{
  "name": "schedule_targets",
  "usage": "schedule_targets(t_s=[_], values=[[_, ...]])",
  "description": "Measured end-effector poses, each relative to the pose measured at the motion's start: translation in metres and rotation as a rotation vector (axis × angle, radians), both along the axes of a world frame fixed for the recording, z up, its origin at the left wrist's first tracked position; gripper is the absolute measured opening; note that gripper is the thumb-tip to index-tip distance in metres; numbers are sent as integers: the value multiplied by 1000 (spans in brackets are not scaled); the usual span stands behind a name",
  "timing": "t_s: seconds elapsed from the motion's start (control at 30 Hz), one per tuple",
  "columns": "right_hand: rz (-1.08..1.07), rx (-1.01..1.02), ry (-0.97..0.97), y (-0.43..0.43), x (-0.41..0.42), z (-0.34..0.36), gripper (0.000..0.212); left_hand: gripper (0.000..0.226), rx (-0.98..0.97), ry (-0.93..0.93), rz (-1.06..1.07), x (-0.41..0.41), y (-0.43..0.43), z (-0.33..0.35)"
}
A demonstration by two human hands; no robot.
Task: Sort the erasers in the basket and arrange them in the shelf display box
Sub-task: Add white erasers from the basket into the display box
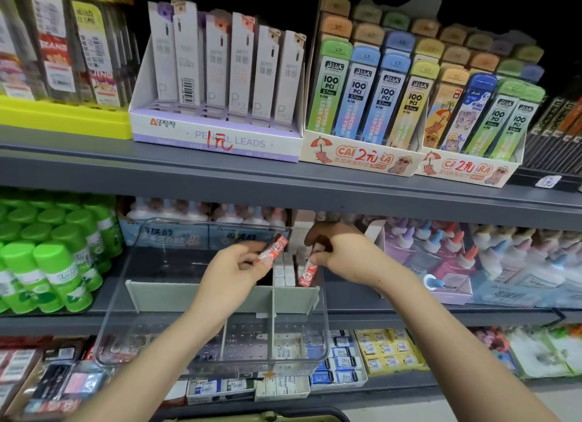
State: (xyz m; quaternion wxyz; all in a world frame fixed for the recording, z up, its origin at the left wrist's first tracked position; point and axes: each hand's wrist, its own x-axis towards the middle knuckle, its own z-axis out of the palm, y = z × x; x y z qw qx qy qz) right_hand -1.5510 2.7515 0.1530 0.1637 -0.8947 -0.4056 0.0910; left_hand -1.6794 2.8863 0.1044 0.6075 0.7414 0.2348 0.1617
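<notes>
Two red-and-white erasers are up, one per hand, both over the clear display box [208,363] that sits on the mid shelf. L hand [233,269] pinches the first eraser [272,248] betw thumb & curled fingers; it's tilted w/ its free end pointing up-right, above the box's rear centre & clear of its walls. R hand [343,253] pinches the second eraser [310,269] at its top end w/ thumb & forefinger, other fingers curled. That one hangs near upright, lower end dipped into the box's rear-right compartment, just beside a row of white erasers [283,269] standing there; touching or not, can't tell. Grey dividers [195,295] split the box into compartments. Left of the box: green glue sticks [53,258]. Above the box, one shelf up: pencil-leads carton [217,138]. Below the box's front-right corner: boxed erasers [343,355] in blue & yellow packs
</notes>
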Motion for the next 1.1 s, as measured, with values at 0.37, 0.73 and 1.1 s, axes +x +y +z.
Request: schedule_targets(t_s=[0.37,0.73,1.1], values=[[168,15,-195,-7,-29,-37,32,18,-30,-31,-1,1,5,-5],[1,470,32,-33,-27,-29,26,18,136,-109,-173,1,-1,-4],[-210,574,158,-47,-12,-20,19,32,851,-29,-403,25,-2,-7]])
